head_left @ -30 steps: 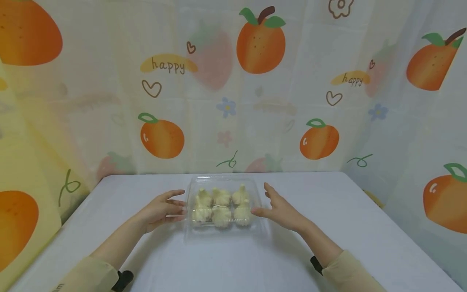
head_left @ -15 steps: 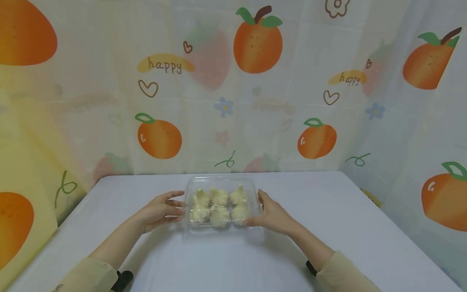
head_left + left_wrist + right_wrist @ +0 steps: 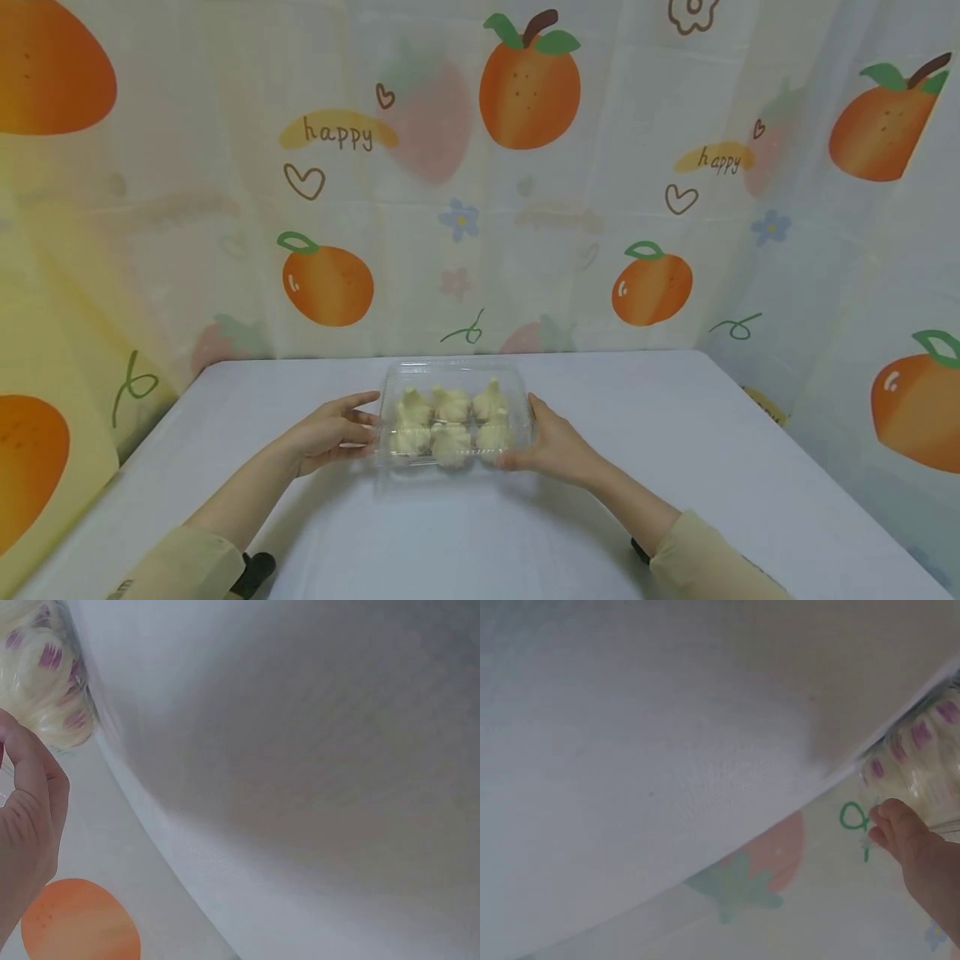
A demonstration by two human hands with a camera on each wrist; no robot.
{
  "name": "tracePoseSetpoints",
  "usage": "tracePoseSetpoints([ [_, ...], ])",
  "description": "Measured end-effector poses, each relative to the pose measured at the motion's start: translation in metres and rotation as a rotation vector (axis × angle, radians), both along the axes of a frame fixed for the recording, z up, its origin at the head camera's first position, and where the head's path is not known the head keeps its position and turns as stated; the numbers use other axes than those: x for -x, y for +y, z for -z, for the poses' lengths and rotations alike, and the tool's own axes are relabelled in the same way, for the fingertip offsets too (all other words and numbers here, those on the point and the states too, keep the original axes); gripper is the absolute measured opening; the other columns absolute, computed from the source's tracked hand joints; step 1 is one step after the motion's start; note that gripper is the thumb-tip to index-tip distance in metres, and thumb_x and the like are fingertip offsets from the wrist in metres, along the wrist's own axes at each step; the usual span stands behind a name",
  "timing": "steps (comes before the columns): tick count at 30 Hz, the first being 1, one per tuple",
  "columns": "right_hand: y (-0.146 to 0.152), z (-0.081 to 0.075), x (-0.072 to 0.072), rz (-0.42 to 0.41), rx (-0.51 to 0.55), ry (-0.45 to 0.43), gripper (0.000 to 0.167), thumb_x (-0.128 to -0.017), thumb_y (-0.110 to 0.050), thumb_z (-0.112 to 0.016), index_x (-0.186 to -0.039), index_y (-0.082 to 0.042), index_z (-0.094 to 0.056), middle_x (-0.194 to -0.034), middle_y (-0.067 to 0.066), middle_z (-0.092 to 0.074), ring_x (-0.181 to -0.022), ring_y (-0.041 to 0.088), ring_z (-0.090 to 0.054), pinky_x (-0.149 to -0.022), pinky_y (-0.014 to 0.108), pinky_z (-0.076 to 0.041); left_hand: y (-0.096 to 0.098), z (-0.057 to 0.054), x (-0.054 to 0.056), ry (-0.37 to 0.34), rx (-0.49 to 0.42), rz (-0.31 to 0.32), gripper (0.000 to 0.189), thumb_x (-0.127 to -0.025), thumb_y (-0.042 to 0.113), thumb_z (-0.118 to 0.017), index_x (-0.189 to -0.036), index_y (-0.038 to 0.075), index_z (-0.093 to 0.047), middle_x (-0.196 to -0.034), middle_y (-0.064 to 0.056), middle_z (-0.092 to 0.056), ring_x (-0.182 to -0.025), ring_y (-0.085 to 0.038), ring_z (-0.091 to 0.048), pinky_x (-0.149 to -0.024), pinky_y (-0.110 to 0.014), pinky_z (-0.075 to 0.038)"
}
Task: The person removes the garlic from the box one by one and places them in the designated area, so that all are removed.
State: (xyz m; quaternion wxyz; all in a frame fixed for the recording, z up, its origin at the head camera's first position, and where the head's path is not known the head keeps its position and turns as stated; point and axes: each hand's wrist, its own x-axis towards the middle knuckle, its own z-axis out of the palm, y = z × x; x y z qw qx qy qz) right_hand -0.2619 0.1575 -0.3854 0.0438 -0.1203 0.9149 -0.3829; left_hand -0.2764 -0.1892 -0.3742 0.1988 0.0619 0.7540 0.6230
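A clear plastic clamshell box (image 3: 459, 369) stands on the table with several pale bulbs inside that look like garlic (image 3: 452, 448). Purple streaks show on these garlic bulbs (image 3: 49, 656) in the left wrist view. My right hand (image 3: 561, 448) grips the box's right side, thumb at the front corner and fingers along the side wall. On the opposite side my left hand (image 3: 327, 433) has its fingers loosely extended, fingertips right at the box's left wall. Both the left hand (image 3: 28, 802) and the right hand (image 3: 924, 862) appear at the edges of their wrist views.
A white cloth covers the table (image 3: 450, 550), and its far edge lies just behind the box. Behind it hangs a curtain (image 3: 525, 275) printed with oranges, strawberries and flowers. It also runs along both sides.
My right hand has moved left, from beside the box to a grip on its right side. The left hand stays at the left wall. The view has shifted slightly.
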Motion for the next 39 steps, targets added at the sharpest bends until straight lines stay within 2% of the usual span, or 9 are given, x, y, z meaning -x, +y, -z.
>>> tracePoseSetpoints([
  [11,0.000,-0.001,-0.002,-0.015,-0.011,0.026,0.119,-0.074,-0.046,-0.084,-0.156,0.005,-0.014,-0.163,0.022,-0.024,-0.150,0.039,-0.029,-0.121,0.058,-0.035,0.001,-0.001,-0.001,0.001,0.002,-0.004,0.080,-0.092,0.000,-0.060,-0.158,0.005,-0.015,-0.125,-0.013,-0.053,-0.090,-0.010,-0.063,-0.081,-0.022,-0.061],
  [16,-0.002,0.001,-0.004,-0.015,-0.017,0.060,0.115,-0.076,-0.044,-0.083,-0.154,0.008,-0.016,-0.160,0.026,-0.027,-0.147,0.042,-0.033,-0.119,0.058,-0.037,0.002,0.000,0.000,0.014,0.009,-0.003,0.080,-0.093,-0.001,-0.060,-0.158,0.004,-0.015,-0.123,-0.014,-0.053,-0.089,-0.010,-0.062,-0.079,-0.022,-0.062],
  [22,-0.006,0.003,-0.005,0.034,-0.008,0.034,0.118,-0.076,-0.046,-0.082,-0.153,0.011,-0.013,-0.160,0.030,-0.024,-0.147,0.043,-0.031,-0.120,0.058,-0.035,0.003,-0.001,0.000,0.023,0.029,-0.002,0.081,-0.091,-0.001,-0.062,-0.157,0.002,-0.016,-0.114,-0.011,-0.055,-0.088,-0.011,-0.062,-0.078,-0.022,-0.062],
  [30,-0.008,0.003,-0.009,0.054,0.007,0.023,0.117,-0.077,-0.046,-0.081,-0.153,0.012,-0.015,-0.157,0.033,-0.030,-0.143,0.046,-0.037,-0.117,0.058,-0.039,0.003,-0.001,0.001,0.046,0.052,0.000,0.082,-0.090,-0.001,-0.063,-0.157,0.001,-0.017,-0.102,-0.003,-0.055,-0.086,-0.011,-0.060,-0.077,-0.022,-0.061],
  [39,-0.008,0.003,-0.013,0.085,0.081,-0.026,0.108,-0.079,-0.038,-0.081,-0.152,0.010,-0.017,-0.151,0.033,-0.039,-0.139,0.047,-0.043,-0.114,0.061,-0.041,0.004,-0.001,0.001,0.055,0.067,0.002,0.081,-0.089,-0.001,-0.064,-0.157,0.002,-0.020,-0.103,-0.002,-0.055,-0.086,-0.011,-0.060,-0.077,-0.022,-0.060],
])
